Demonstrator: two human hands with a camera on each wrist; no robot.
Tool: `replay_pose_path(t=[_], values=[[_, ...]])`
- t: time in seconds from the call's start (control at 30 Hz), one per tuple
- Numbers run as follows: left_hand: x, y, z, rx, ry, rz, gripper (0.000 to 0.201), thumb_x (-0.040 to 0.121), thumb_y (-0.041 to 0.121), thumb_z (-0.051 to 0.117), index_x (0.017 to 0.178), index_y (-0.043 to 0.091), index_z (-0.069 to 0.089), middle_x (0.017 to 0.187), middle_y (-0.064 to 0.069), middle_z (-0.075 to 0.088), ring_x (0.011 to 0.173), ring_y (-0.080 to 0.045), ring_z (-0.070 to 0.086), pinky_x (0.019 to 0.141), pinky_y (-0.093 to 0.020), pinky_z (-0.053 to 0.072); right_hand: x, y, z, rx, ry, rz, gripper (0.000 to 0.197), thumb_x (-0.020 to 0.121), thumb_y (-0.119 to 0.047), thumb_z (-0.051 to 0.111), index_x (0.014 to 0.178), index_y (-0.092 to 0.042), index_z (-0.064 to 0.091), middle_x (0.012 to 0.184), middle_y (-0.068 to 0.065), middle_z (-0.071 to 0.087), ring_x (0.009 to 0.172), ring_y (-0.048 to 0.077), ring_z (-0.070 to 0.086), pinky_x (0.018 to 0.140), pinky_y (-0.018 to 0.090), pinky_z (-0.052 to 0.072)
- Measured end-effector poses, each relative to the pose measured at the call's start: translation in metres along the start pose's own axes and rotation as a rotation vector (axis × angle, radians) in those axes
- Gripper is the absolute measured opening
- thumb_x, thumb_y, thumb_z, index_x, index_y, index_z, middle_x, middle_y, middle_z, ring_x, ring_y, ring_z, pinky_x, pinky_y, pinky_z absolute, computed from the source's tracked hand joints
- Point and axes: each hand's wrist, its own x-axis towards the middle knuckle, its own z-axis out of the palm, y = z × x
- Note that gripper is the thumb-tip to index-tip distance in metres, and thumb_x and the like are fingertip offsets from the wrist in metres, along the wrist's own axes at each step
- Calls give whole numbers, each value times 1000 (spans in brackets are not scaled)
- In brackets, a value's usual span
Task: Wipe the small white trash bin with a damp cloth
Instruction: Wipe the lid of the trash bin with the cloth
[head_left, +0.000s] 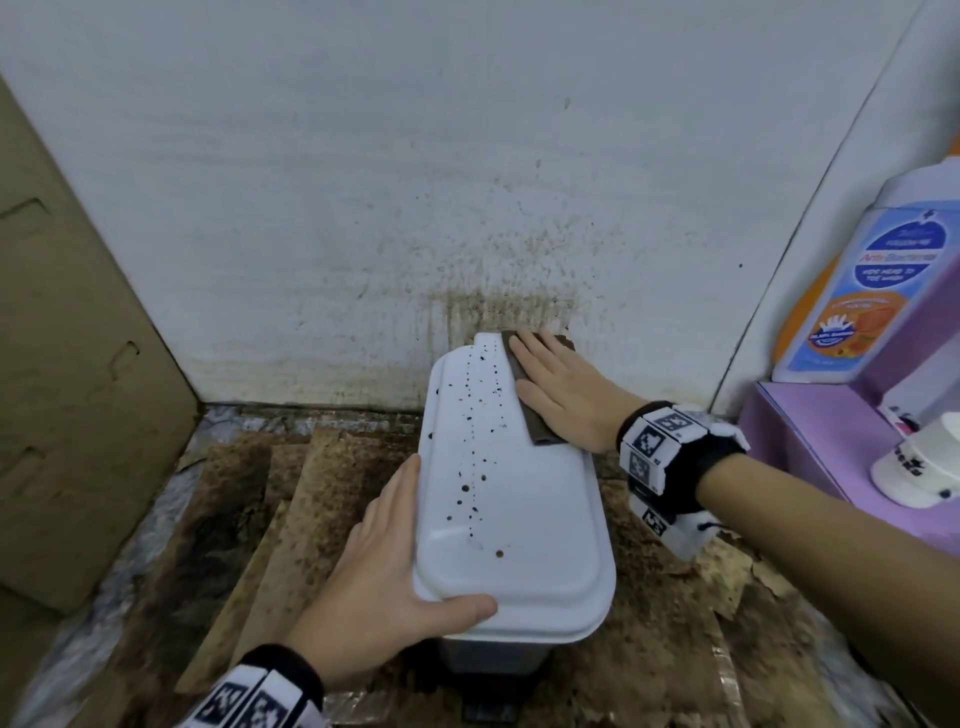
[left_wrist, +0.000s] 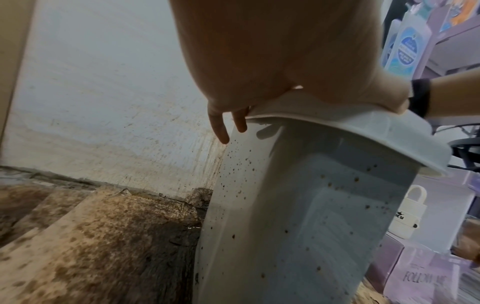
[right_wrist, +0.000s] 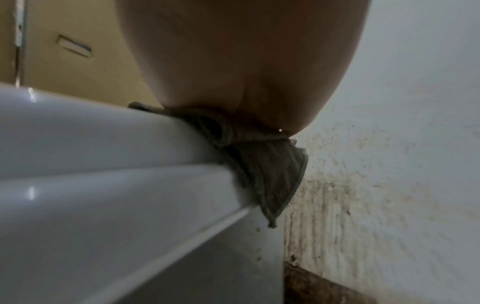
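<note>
Right fingers: the right hand lies flat with fingers straight and together, just right of frame centre in the head view, pressing the cloth down rather than gripping it; a flat palm likely spreads pressure for a wiping stroke.
Cloth: dark brown, folded, pinned on the far right part of the lid; the right wrist view shows a corner hanging over the lid's edge, close to the wall.
Left fingers: the left hand clasps the lid's near left corner, low in the frame, thumb curled along the front rim and fingers down the side; this appears meant to steady the bin against the push of the other hand.
Bin: the small white trash bin stands at centre of the head view, its back against the wall, on a stained brown floor.
Dirt: dark specks run down the middle of the lid, untouched; more dot the bin's side in the left wrist view.
Progress: wiping seems barely begun.
Surroundings: a cardboard panel at left; a soap bottle on a purple box at right.
</note>
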Motion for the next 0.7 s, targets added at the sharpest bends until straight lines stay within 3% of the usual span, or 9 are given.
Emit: replay_pose_path(t=[0.33, 0.43, 0.57, 0.7], values=[[-3, -2, 5, -48, 12, 12, 137, 60, 84, 74, 154, 50, -18, 159, 39, -13, 150, 10, -8, 127, -41, 12, -110, -65, 43, 167, 161, 23, 70, 100, -53, 6, 160, -19, -6, 166, -7, -21, 150, 8, -29, 127, 39, -1], [-4, -1, 5, -70, 15, 9, 136, 60, 81, 77, 155, 49, -16, 160, 39, -10, 151, 10, -4, 126, -41, 14, -134, -80, 52, 256, 233, 40, 63, 107, -46, 20, 160, -25, -5, 165, -12, -23, 149, 4, -28, 127, 38, 0], [-3, -1, 6, -86, 11, 6, 137, 59, 82, 77, 155, 49, -16, 160, 37, -11, 151, 8, -5, 127, -44, 14, -144, -88, 51, 463, 316, 111, 71, 104, -50, 36, 160, -33, -5, 158, -23, -34, 149, 0, -26, 121, 26, 1], [-3, -3, 6, -99, 9, -1, 140, 57, 84, 76, 156, 47, -16, 159, 39, -12, 150, 11, -8, 127, -42, 13, -140, -99, 56, 444, 354, 252, 78, 102, -52, 36, 159, -26, -11, 161, -12, -34, 149, 4, -28, 123, 27, -2]])
